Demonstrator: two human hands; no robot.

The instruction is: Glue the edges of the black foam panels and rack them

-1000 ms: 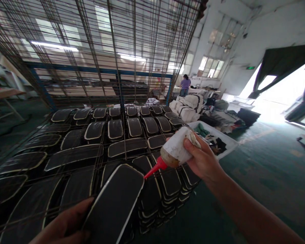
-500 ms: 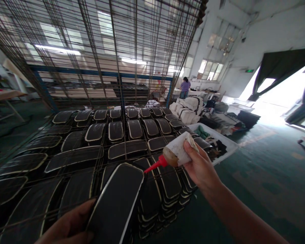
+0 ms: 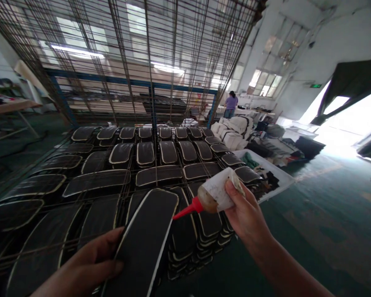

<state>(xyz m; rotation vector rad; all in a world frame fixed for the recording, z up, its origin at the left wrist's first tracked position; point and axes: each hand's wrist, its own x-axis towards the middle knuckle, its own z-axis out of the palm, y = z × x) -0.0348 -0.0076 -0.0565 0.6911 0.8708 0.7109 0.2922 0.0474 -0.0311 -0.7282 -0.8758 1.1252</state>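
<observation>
My left hand [image 3: 92, 258] grips a long black panel [image 3: 146, 231] with rounded corners by its left edge, thumb on top. A pale line of glue runs along the panel's rim. In my right hand [image 3: 245, 210] is a squeeze glue bottle [image 3: 218, 194], whitish with brown contents and a red nozzle [image 3: 188, 208]. The nozzle tip meets the panel's right edge, a little below its upper corner. Beneath and beyond lie rows of similar black panels [image 3: 159, 175] with pale rims, stacked in layers on wire racks.
A tilted wire grid [image 3: 136, 45] on a blue frame [image 3: 126, 81] rises behind the panels. To the right stands a white bin [image 3: 282, 177] of scraps, near white bundles [image 3: 231, 132]. A person [image 3: 231, 104] in purple stands at a far table. Green floor [image 3: 321, 214] stretches right.
The nozzle tip has moved from the panel's upper right corner down along its right edge. More of my left hand shows now, and the view has shifted slightly left.
</observation>
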